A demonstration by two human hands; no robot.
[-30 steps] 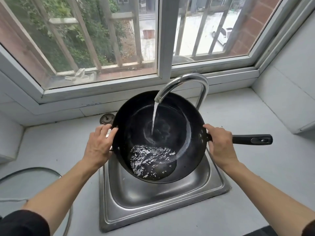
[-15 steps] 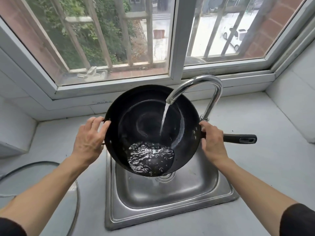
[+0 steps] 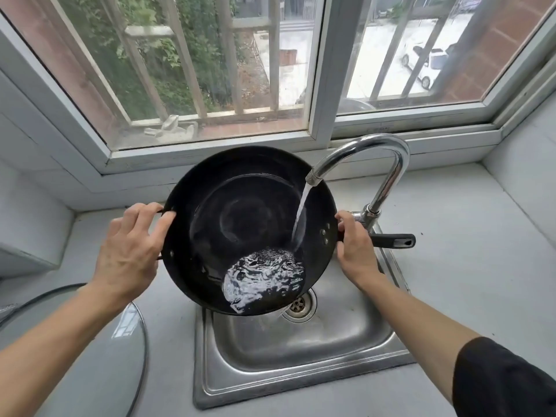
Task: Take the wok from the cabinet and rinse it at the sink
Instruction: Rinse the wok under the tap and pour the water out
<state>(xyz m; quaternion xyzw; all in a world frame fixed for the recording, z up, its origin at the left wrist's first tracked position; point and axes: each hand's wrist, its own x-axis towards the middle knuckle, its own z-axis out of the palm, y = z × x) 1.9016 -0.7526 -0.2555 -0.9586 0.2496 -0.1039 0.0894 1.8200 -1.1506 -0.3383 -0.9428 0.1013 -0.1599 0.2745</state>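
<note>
A black wok is held tilted toward me above the steel sink. Water runs from the curved chrome tap onto the wok's right inner wall and pools at its low front edge, spilling over the rim toward the drain. My left hand grips the small side handle at the wok's left rim. My right hand grips the long black handle close to the wok's body.
A glass lid lies on the grey counter at the lower left. A window with bars runs along the back, its sill just behind the wok. White tiled walls close in on both sides.
The wok has shifted left under the tap and tilted further toward me, so the stream now hits its right wall and water pours over the front rim. Both hands kept their hold.
</note>
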